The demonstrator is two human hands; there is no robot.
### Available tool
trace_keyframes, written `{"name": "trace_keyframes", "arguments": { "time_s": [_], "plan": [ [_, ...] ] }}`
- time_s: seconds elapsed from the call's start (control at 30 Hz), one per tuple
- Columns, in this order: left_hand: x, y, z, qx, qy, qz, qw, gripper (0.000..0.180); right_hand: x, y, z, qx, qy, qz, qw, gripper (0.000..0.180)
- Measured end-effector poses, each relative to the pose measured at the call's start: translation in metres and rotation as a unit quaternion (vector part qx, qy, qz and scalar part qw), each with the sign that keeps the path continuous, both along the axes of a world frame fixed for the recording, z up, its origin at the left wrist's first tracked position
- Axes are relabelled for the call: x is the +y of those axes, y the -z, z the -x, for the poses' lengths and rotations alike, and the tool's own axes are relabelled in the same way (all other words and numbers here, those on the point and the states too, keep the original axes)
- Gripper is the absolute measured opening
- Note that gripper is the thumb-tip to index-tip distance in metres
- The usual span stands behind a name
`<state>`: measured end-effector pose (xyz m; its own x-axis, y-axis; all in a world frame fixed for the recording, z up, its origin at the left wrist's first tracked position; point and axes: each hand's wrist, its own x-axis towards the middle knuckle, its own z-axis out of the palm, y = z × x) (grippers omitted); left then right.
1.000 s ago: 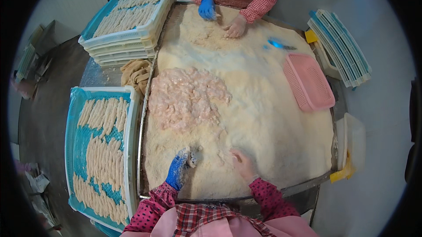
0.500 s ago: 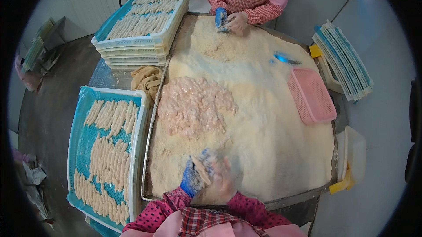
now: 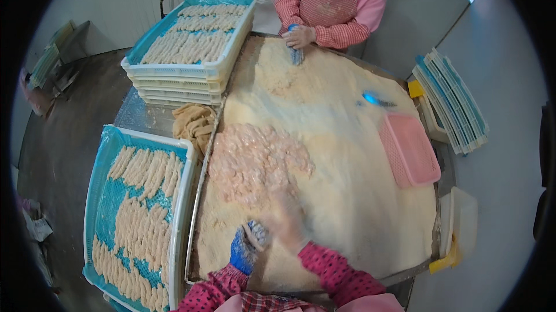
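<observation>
My left hand [image 3: 243, 249], in a blue glove coated with crumbs, is closed around a crumb-coated meat strip [image 3: 254, 235] near the front of the table. Just to its right, my right hand [image 3: 288, 224] reaches forward to the near edge of the pile of wet, pale pink raw meat pieces [image 3: 258, 158]. Motion smears its fingers, so I cannot make out whether they grip anything. Both hands are over a wide layer of pale breadcrumbs [image 3: 353, 213].
At left, a tray [image 3: 188, 196] lined with blue holds rows of coated strips. Behind it are stacked trays [image 3: 174, 74] and a tan cloth [image 3: 194, 124]. A pink basket [image 3: 410, 153] lies at right, near a white bin [image 3: 463, 219]. Opposite, a co-worker's hands [image 3: 298, 40] are over the crumbs.
My right hand has left my left hand and moved forward to the meat pile. My left hand keeps the strip, slightly lower. The whole view has shifted a little.
</observation>
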<state>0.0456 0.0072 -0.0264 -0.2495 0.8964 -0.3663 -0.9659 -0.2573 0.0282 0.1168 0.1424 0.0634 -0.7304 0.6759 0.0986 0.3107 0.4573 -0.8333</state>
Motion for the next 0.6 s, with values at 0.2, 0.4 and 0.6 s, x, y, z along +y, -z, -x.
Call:
{"name": "trace_keyframes", "arguments": {
  "time_s": [0.2, 0.4, 0.6],
  "plan": [
    [0.0, -0.048, 0.08, -0.009, -0.003, 0.05, 0.999, 0.035, 0.179, 0.05, 0.031, -0.042, 0.037, -0.305, 0.951, 0.02],
    [-0.006, -0.076, 0.295, 0.284, -0.294, 0.04, 0.912, 0.039, 0.192, 0.043, 0.046, -0.164, -0.044, -0.331, 0.928, 0.017],
    [-0.12, 0.015, 0.506, 0.596, -0.117, 0.426, 0.67, 0.056, 0.196, 0.055, 0.024, -0.111, -0.007, -0.249, 0.962, 0.017]
  ]
}}
